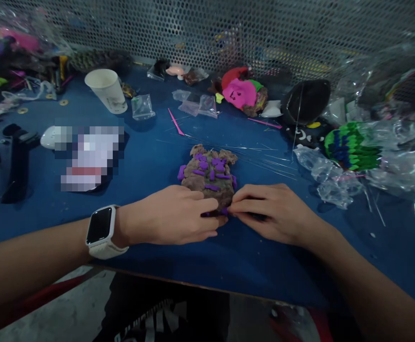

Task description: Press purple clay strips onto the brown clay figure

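Clay figure (207,183), brown with purple bits, is lying mid-table (150,164), near the front edge. Left hand (174,213) is curling over its near left side, touching; can't tell if gripping. Right hand (275,211) is holding fingertips together at a purple bit (224,211), near right side; pinching or pressing, can't tell. Wires (264,159) are lying just beyond, cup (107,91) standing back left.

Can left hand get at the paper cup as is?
Likely yes: nothing seems to stand between the left hand and the paper cup, though that hand is at the clay figure.
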Available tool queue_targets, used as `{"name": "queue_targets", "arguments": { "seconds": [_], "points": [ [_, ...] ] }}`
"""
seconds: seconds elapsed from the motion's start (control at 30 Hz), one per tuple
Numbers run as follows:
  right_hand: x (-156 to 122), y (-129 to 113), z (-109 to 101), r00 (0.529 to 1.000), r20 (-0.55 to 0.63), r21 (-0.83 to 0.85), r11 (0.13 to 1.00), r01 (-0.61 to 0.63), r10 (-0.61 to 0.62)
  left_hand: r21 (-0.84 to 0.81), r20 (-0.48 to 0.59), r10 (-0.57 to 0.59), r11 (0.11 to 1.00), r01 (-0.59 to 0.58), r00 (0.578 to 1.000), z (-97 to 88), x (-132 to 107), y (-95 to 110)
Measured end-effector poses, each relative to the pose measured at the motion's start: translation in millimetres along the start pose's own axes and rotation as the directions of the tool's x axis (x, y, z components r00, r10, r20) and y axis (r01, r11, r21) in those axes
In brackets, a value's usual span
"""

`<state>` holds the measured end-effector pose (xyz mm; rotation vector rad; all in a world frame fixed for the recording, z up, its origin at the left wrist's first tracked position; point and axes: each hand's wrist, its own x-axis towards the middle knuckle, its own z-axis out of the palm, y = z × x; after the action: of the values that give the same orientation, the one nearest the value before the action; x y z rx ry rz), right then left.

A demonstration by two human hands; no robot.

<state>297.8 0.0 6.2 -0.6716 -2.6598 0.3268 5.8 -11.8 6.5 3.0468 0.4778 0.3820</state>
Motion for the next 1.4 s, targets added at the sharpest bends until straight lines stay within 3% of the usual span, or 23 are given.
{"name": "queue_targets", "arguments": {
  "seconds": [0.37, 0.53, 0.7, 0.97, 1.2, 1.4],
  "points": [
    [2.4, -4.4, 10.7, 0.998, -0.065, 0.058, 0.998, -0.015, 0.019, -0.088, -0.032, 0.053, 0.995, -0.055, 0.998, -0.9, -1.5, -2.2],
    [1.3, -9.4, 10.4, 1.0, -0.013, -0.103, 0.994, 0.018, -0.019, -0.15, -0.001, 0.037, 0.988, -0.037, 0.999, -0.3, -1.0, -4.8],
    [3.1, -12.4, 8.8, 0.993, -0.045, -0.228, 0.969, 0.099, -0.112, -0.151, 0.047, 0.026, 0.988, -0.019, 0.999, -0.6, -1.1, -4.9],
    [3.0, -6.7, 3.0, 0.985, -0.005, -0.175, 0.97, 0.171, -0.175, -0.137, -0.011, 0.056, 0.989, -0.057, 0.998, -1.3, -2.1, -5.2],
    [0.3, -1.3, -2.8, 0.987, 0.042, -0.135, 0.978, 0.157, -0.152, -0.127, -0.04, 0.065, 0.989, -0.07, 0.997, -1.8, -2.5, -5.0],
    [1.5, -5.8, 1.0, 0.985, 0.015, -0.132, 0.977, 0.17, -0.17, -0.128, -0.039, 0.059, 0.99, -0.064, 0.997, -0.3, -3.5, -5.1]
  ]
}}
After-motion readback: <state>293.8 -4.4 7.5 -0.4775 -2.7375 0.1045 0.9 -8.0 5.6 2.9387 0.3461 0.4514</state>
